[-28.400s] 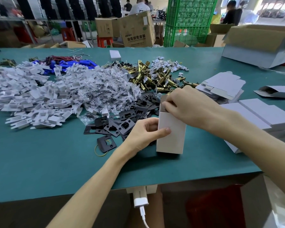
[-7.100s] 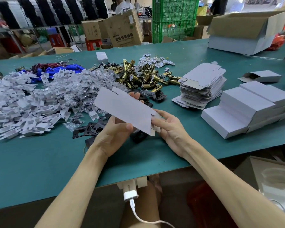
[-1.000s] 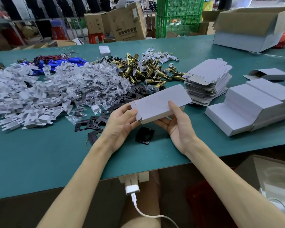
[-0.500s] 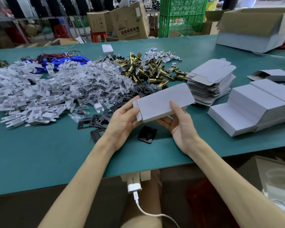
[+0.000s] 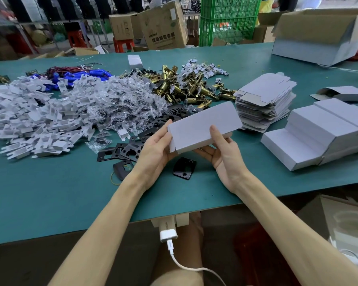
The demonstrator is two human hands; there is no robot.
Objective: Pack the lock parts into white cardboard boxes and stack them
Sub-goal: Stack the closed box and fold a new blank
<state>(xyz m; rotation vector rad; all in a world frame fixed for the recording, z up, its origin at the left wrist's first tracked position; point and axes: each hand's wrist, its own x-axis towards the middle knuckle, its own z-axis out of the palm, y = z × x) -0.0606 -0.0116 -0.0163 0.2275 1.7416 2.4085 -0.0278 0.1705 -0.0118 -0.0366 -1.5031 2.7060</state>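
I hold a white cardboard box in both hands just above the green counter, close to its near edge. The box lies on its side, long and flat, and tilts so that its right end sits higher and farther from me.

My left grip clasps the left end: the thumb lies along the end edge and the fingers curl underneath. My right grip takes the box near its middle, with the thumb pressed on the top face and the fingers curled beneath. I cannot tell whether the box's end flaps are tucked in.

A single black strike plate lies flat on the counter right below the box, between my wrists. More black plates lie scattered just left of my left grip, with a yellow rubber band beside them.

Farther left spreads a heap of white plastic parts, then a heap of small clear bags. Brass latches lie piled beyond the box.

To the right, a stack of flat box blanks stands near the box's raised end. Closed white boxes are stacked in steps at the right edge, and one open small box lies behind them.
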